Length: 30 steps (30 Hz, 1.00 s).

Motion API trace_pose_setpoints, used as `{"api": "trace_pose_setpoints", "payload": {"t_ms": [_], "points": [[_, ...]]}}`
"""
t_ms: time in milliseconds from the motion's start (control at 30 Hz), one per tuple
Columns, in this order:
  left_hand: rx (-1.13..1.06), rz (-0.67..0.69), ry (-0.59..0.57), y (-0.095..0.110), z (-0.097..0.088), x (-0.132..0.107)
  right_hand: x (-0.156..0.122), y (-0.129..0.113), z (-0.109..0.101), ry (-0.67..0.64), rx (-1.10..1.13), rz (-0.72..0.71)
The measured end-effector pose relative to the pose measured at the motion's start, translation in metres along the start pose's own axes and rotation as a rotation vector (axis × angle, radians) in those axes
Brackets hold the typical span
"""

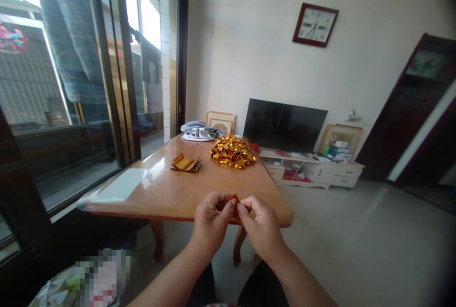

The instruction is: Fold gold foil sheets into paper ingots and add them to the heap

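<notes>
Between my two hands, at the near edge of the wooden table (199,193), is a small piece of gold foil paper (235,198). My left hand (213,217) pinches it from the left with thumb and fingers. From the other side my right hand (259,221) pinches it too, the thumbs almost meeting. Most of the foil is hidden by the fingers. Beyond the hands lies a heap of shiny folded gold foil pieces (232,151). Left of that heap is a small stack of flat gold paper sheets (186,162).
Folded clothes (201,130) lie at the table's far end. A pale sheet (121,184) is at its left side. Behind stand a television (285,125) and a low white cabinet (320,173). Glass doors (117,60) run along the left. A bag (64,285) sits at lower left.
</notes>
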<state>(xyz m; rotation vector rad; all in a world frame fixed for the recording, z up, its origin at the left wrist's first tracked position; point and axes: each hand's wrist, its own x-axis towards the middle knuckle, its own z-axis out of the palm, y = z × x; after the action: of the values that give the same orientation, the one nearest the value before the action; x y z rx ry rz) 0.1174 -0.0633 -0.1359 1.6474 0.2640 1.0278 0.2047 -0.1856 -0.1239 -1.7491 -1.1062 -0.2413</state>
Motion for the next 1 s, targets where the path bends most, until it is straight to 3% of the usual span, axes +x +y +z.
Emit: {"api": "trace_pose_setpoints", "payload": {"t_ms": [500,800,1000], "points": [[0.084,0.052,0.078,-0.002,0.005,0.000,0.000,-0.003,0.005,0.063,-0.166,-0.092],[-0.354,-0.221,-0.024,0.009,0.010,0.001,0.000,-0.003,0.005,0.034,-0.145,-0.087],[-0.379,-0.253,-0.140,0.015,0.004,0.004,-0.001,-0.001,0.005,-0.024,-0.069,-0.074]]}}
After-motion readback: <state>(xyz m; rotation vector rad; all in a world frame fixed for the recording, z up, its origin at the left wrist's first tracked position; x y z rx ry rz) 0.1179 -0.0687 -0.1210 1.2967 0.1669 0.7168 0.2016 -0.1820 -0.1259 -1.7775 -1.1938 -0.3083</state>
